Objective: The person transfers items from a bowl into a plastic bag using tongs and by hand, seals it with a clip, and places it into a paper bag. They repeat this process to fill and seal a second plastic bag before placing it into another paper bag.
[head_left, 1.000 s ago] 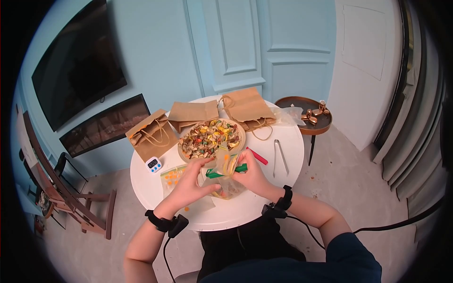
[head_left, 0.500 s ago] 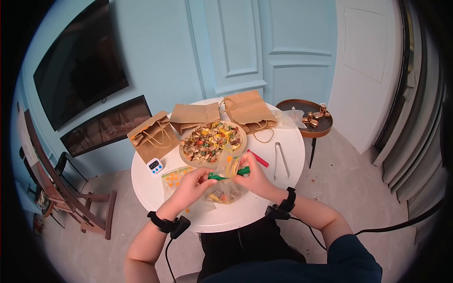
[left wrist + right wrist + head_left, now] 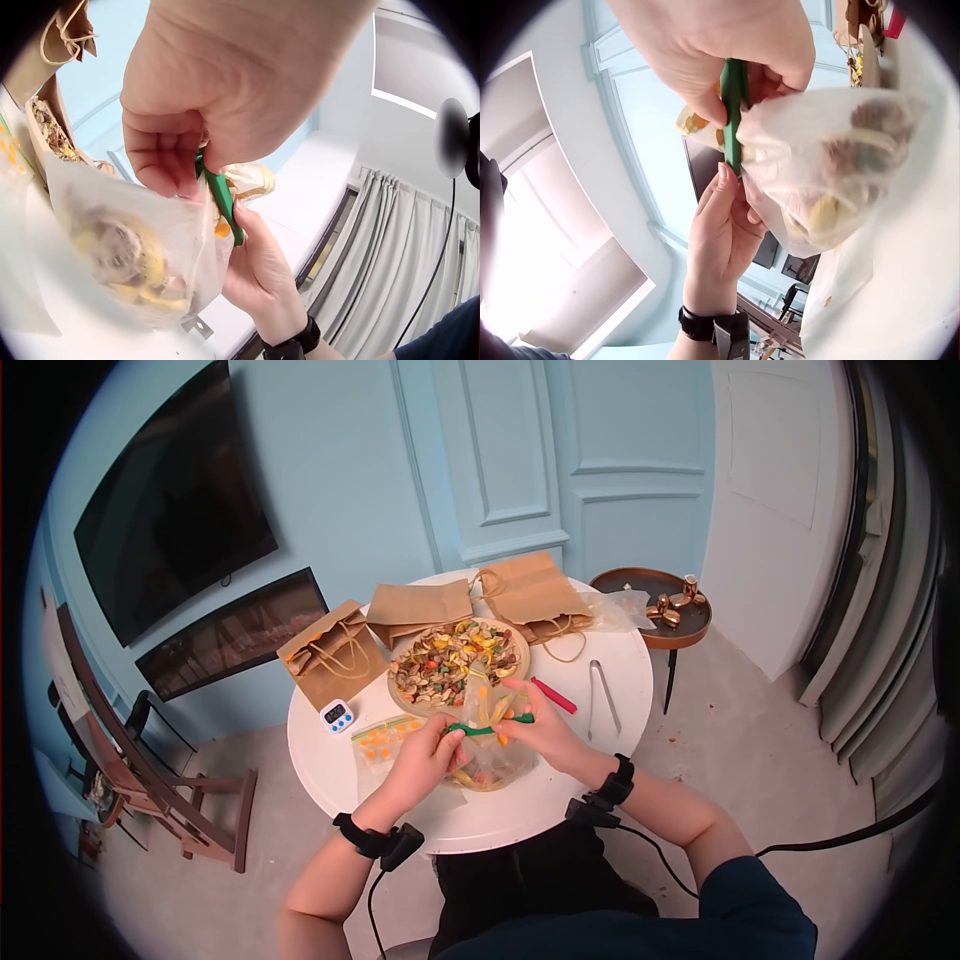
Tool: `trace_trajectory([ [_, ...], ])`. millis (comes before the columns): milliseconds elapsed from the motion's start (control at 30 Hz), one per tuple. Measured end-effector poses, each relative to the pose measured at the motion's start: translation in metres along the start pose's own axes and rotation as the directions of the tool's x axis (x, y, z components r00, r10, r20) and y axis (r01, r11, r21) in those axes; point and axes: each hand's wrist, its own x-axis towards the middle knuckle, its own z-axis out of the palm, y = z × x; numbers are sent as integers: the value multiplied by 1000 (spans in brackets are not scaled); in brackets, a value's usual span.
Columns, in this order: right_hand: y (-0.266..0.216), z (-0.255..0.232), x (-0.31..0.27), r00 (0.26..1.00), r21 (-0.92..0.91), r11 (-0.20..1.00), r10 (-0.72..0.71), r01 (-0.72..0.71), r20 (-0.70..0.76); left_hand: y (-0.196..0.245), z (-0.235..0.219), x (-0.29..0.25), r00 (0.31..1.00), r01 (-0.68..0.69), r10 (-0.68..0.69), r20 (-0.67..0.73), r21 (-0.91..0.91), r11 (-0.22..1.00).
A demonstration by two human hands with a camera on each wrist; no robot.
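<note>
A green bag clip [image 3: 485,730] lies across the gathered neck of a clear plastic bag [image 3: 490,772]. Brown and yellow dried pieces fill the lower part of the bag, and some orange and yellow ones show above the clip. My left hand [image 3: 420,755] pinches the clip's left end between thumb and curled fingers. At the other end, my right hand [image 3: 550,735] grips the clip and the bag's neck. In the right wrist view the clip [image 3: 733,120] runs between both thumbs, with the bag [image 3: 832,169] bulging beside it.
Behind the hands is a round tray [image 3: 398,698] heaped with mixed dried pieces. Paper bags [image 3: 420,605] stand along the far edge. A timer [image 3: 337,715] and a zip bag of orange pieces [image 3: 375,745] are leftward; a red stick-like object [image 3: 553,695] and tongs [image 3: 603,700] rightward.
My left hand, spread and apart from the clip's left end a second ago, has closed in and now pinches it. My right hand has stayed at the other end.
</note>
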Motion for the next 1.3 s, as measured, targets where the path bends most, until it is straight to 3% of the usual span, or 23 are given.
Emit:
trace_trajectory([
  [133,1,2,-4,992,-51,992,-113,116,56,-3,-1,1,1000,27,-28,5,118,993],
  [233,1,4,-4,989,-93,986,-131,137,66,-9,0,2,993,-96,108,-37,240,966],
  [333,-2,11,-6,964,-204,942,-265,265,30,-8,3,3,993,-73,100,-63,338,938],
  [400,-4,10,-8,966,-202,945,-254,258,46,-12,3,2,994,-78,103,-47,376,924],
  [500,-4,4,-6,972,-194,954,-214,230,101,-18,1,2,986,-161,168,-5,246,956],
  [567,-8,2,-5,974,-180,962,-183,206,136,-17,-3,2,998,7,-8,61,19,1000],
  [633,-18,1,-8,981,-124,983,-115,135,159,-13,-8,2,995,54,-50,87,-40,998],
  [700,-22,2,-7,980,-158,975,-133,157,148,-13,-9,2,989,103,-92,117,-99,990],
  [767,-21,4,-7,979,-193,965,-150,175,136,-15,-7,2,997,-69,62,50,141,988],
  [800,-20,4,-6,977,-243,950,-164,193,137,-12,-4,0,997,-69,61,55,140,988],
  [867,-20,5,-6,975,-292,933,-176,208,134,-1,-1,-5,986,-139,162,-24,398,907],
  [1000,-17,6,-7,975,-253,945,-174,205,141,-2,-4,-8,990,-134,141,9,384,914],
  [1067,-16,4,-7,971,-232,947,-190,220,144,-6,-11,-8,989,2,5,147,-49,999],
  [1300,-30,-4,-6,961,-69,991,-97,119,259,0,-25,-8,955,50,36,293,-282,958],
])
